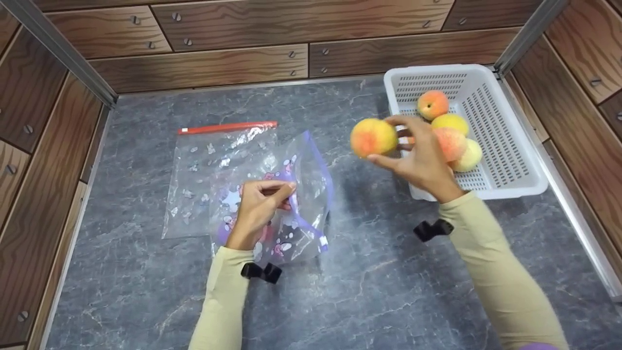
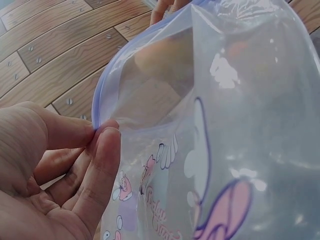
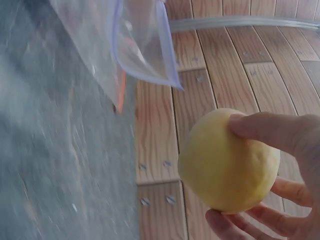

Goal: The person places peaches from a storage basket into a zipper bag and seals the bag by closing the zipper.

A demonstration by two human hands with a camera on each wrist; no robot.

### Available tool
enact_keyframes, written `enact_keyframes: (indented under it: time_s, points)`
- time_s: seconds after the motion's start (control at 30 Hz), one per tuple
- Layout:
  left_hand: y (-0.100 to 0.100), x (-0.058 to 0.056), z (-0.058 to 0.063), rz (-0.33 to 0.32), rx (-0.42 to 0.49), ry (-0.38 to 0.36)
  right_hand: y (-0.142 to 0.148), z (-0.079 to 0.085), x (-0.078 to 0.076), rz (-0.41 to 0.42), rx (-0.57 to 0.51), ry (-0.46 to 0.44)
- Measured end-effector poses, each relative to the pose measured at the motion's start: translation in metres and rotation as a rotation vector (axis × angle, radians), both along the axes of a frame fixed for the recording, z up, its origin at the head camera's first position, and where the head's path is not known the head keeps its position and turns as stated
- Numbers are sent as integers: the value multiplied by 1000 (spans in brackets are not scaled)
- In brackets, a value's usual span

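My left hand point(image 1: 262, 206) pinches the purple rim of a clear zip bag point(image 1: 311, 214) printed with pink and purple cartoon figures. Its mouth gapes toward the right, and a white slider sits at the near corner. In the left wrist view, thumb and fingers point(image 2: 107, 145) meet on the purple zip edge. My right hand point(image 1: 420, 155) grips a yellow and orange-red peach point(image 1: 373, 138) between thumb and fingers, raised between the bag and the basket. The right wrist view shows the yellow side of this peach point(image 3: 227, 162).
A white plastic basket point(image 1: 522, 170) at the right holds several more peaches point(image 1: 433, 104), partly hidden behind my right hand. Another clear bag with a red zip point(image 1: 228, 128) lies flat at the left, overlapped by the purple one. Wood-patterned panels point(image 1: 233, 63) wall the grey marbled table.
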State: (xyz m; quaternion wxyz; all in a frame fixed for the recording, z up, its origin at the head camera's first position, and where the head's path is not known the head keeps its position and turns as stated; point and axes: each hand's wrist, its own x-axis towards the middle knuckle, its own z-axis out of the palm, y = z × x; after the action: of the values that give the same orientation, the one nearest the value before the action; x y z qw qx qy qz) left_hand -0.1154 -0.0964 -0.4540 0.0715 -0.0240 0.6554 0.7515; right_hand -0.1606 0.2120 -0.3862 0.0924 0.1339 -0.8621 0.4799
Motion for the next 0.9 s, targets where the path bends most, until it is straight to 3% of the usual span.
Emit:
enact_keyframes:
  time_s: [0.3,0.73,0.9]
  points:
    - [-1,0,-3,32,-7,0,-31,-21,7,117,-151,-46]
    - [-2,-1,-1,21,-3,-12,-61,-27,16,270,-78,-59]
    - [-2,-1,-1,14,-5,-8,-65,-30,16,287,-34,-59]
